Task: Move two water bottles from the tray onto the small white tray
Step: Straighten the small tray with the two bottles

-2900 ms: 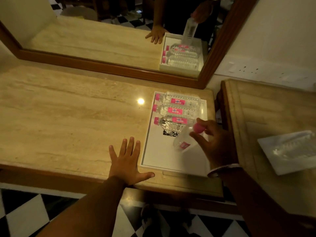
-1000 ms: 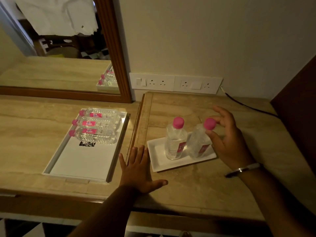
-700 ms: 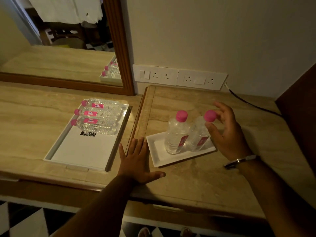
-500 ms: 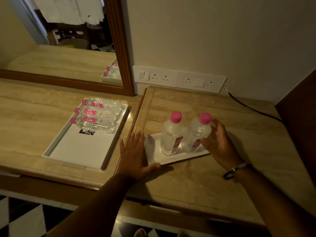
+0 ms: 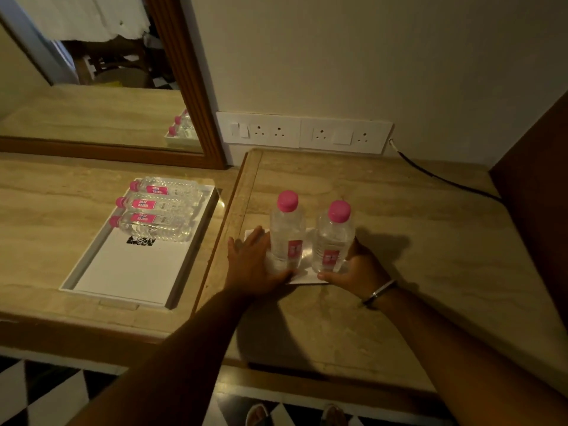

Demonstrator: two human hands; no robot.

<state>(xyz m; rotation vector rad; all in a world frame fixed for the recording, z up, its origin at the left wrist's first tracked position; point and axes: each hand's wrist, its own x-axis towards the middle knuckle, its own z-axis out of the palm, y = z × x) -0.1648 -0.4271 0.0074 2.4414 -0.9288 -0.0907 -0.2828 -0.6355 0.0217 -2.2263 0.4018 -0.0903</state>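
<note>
Two clear water bottles with pink caps stand upright side by side, the left bottle [image 5: 287,238] and the right bottle [image 5: 333,241], on the small white tray [image 5: 302,277] on the right counter. My left hand [image 5: 250,262] clasps the tray's left end, with the thumb along its front edge. At the tray's right end is my right hand [image 5: 359,269], fingers behind the right bottle and thumb at the front edge. The hands and bottles hide most of the tray. The large white tray [image 5: 179,272] on the left counter holds three more bottles [image 5: 153,224] lying flat.
A wood-framed mirror [image 5: 190,87] stands behind the left counter. A white socket panel [image 5: 304,132] is on the wall, and a black cable [image 5: 442,179] runs along the back of the right counter. A dark brown panel [image 5: 538,179] bounds the right side.
My right hand let go of the right bottle's cap and dropped to the small tray's right end. My left hand slid from the counter onto the tray's left end.
</note>
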